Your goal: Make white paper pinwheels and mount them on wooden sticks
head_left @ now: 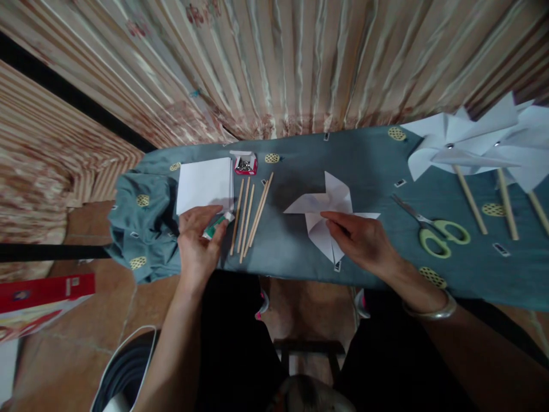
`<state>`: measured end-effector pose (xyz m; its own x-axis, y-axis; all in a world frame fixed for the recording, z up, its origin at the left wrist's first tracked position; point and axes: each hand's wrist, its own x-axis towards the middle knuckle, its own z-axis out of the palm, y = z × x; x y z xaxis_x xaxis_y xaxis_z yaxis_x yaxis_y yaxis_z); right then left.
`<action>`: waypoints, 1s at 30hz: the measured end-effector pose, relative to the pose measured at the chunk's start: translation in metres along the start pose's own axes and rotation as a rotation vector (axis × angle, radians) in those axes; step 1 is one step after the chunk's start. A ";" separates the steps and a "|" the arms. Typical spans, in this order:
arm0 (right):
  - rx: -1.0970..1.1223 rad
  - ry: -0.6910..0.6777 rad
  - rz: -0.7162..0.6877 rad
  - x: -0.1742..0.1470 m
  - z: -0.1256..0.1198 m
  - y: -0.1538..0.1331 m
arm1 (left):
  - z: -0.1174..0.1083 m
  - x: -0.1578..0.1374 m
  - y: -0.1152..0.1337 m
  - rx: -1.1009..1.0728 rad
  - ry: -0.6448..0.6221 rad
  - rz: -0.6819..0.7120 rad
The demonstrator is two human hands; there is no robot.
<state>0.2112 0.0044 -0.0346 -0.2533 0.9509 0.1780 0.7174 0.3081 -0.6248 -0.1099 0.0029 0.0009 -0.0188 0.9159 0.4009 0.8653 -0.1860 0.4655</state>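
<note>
My left hand (198,237) is closed around a small green-and-white tube (214,226), at the front edge of a stack of white paper (206,183). A white paper pinwheel (330,197) lies on the cloth-covered table. My right hand (360,237) presses its folded points together at the centre, thumb and forefinger closed on the paper. No stick shows on this pinwheel. Several thin wooden sticks (246,220) lie between my hands, beside the paper stack.
An open red box of metal pins (245,164) sits behind the sticks. Green-handled scissors (433,229) lie right of my right hand. Finished pinwheels on sticks (463,143) overlap at the far right. The green tablecloth (148,220) is bunched at the left end; a curtain (278,63) hangs behind.
</note>
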 end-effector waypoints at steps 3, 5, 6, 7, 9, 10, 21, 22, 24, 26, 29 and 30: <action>-0.001 0.006 -0.014 0.001 -0.001 0.001 | -0.015 -0.012 -0.030 0.118 -0.121 -0.079; -0.002 0.013 -0.023 0.001 -0.001 0.000 | -0.020 -0.018 -0.042 0.159 -0.196 -0.113; -0.002 0.014 -0.029 0.001 -0.001 0.000 | -0.021 -0.020 -0.046 0.174 -0.224 -0.129; -0.001 0.014 -0.034 0.001 -0.001 0.000 | -0.020 -0.021 -0.049 0.185 -0.243 -0.141; -0.002 0.010 -0.039 0.001 -0.001 0.000 | -0.018 -0.024 -0.052 0.196 -0.259 -0.166; -0.003 0.012 -0.041 0.001 -0.001 0.000 | -0.017 -0.024 -0.053 0.196 -0.257 -0.180; 0.303 0.022 0.045 0.000 -0.011 -0.021 | -0.033 -0.029 -0.003 -0.161 -0.080 -0.395; 0.434 -0.012 0.068 0.000 -0.013 -0.025 | -0.027 -0.026 0.013 -0.244 -0.135 -0.362; 0.729 -0.075 0.121 0.000 -0.016 -0.030 | -0.009 -0.017 0.047 -0.420 -0.287 -0.261; 0.972 -0.104 0.196 0.001 -0.019 -0.031 | 0.016 -0.009 0.076 -0.548 -0.441 -0.156; 1.120 -0.057 0.337 0.002 -0.023 -0.027 | 0.052 -0.003 0.105 -0.670 -0.533 -0.086; 1.131 -0.028 0.381 0.001 -0.025 -0.024 | 0.061 -0.003 0.110 -0.715 -0.535 -0.085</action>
<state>0.2098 -0.0008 -0.0005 -0.1721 0.9699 -0.1724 -0.2258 -0.2092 -0.9514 0.0158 0.0010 0.0030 0.3222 0.9467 0.0040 0.3494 -0.1229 0.9289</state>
